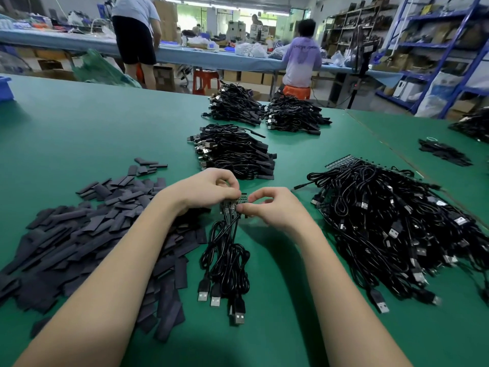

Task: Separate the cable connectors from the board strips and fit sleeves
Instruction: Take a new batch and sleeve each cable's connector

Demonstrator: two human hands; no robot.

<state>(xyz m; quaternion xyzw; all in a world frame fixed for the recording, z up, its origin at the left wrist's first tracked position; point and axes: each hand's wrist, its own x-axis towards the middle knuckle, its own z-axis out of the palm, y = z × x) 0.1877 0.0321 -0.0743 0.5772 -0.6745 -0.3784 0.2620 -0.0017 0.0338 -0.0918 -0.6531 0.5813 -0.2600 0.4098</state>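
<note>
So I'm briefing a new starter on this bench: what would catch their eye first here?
Probably the two hands at centre, left hand and right hand, pinching a small board strip whose black cables trail toward the viewer. Then the heap of dark sleeves on the left and the big tangle of cables on the right.

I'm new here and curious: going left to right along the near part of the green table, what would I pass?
Heap of black sleeves → small bunch of USB cables hanging from the hands → big heap of USB cables.
</note>
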